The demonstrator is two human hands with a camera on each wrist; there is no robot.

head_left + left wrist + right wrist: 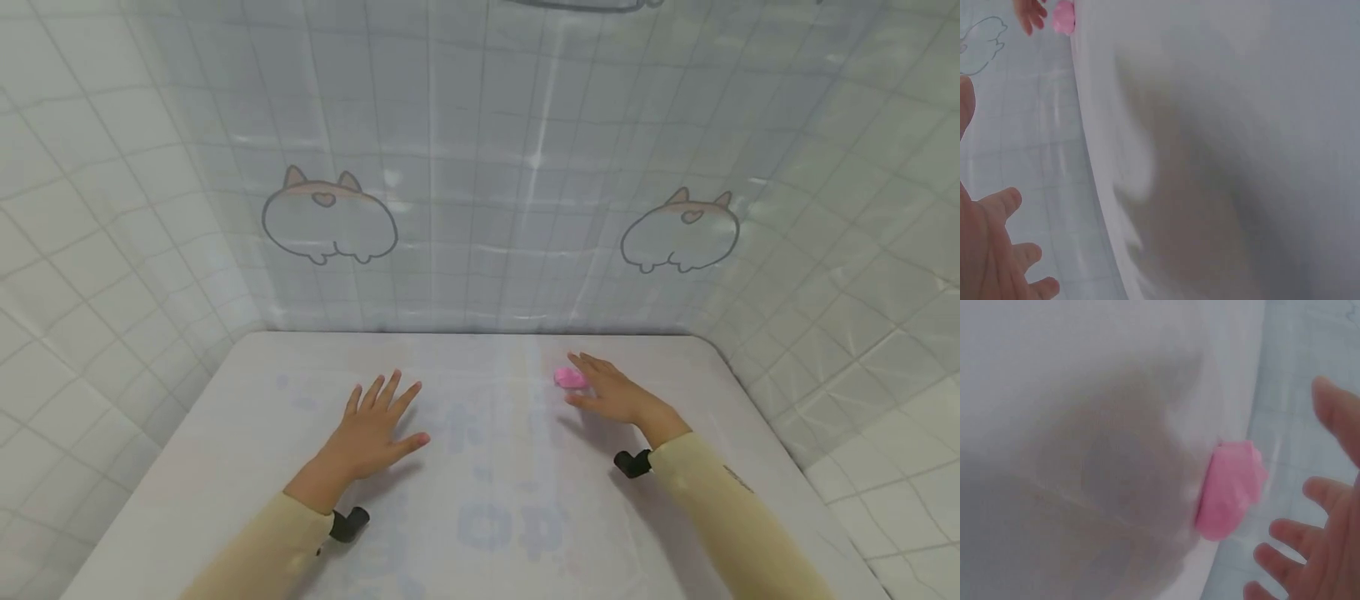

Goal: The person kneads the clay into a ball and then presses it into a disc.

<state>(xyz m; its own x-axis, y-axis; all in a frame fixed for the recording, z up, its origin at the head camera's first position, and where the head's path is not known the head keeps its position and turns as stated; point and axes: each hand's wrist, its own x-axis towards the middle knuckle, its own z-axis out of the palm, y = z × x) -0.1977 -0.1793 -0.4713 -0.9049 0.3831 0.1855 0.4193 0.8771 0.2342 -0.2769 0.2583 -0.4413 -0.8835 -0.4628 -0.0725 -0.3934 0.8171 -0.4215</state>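
Observation:
A small bright pink lump [572,378] with a smooth, slightly uneven surface lies on the white table [480,467], toward its far right. The right hand [611,393] is held over the table beside it, fingers spread and partly overlapping the lump in the head view. In the right wrist view the pink lump [1232,490] stands apart from the fingers [1294,537], with nothing between them. On the left side the left hand [367,437] hovers above the tabletop, palm down with fingers spread, holding nothing. Its shadow shows on the cloth in the left wrist view.
Grid-patterned curtains with drawn animal outlines [330,218] hang behind the table [480,335] and along both sides. A black wrist-worn piece [349,525] sticks out below the left sleeve, and another [632,463] below the right.

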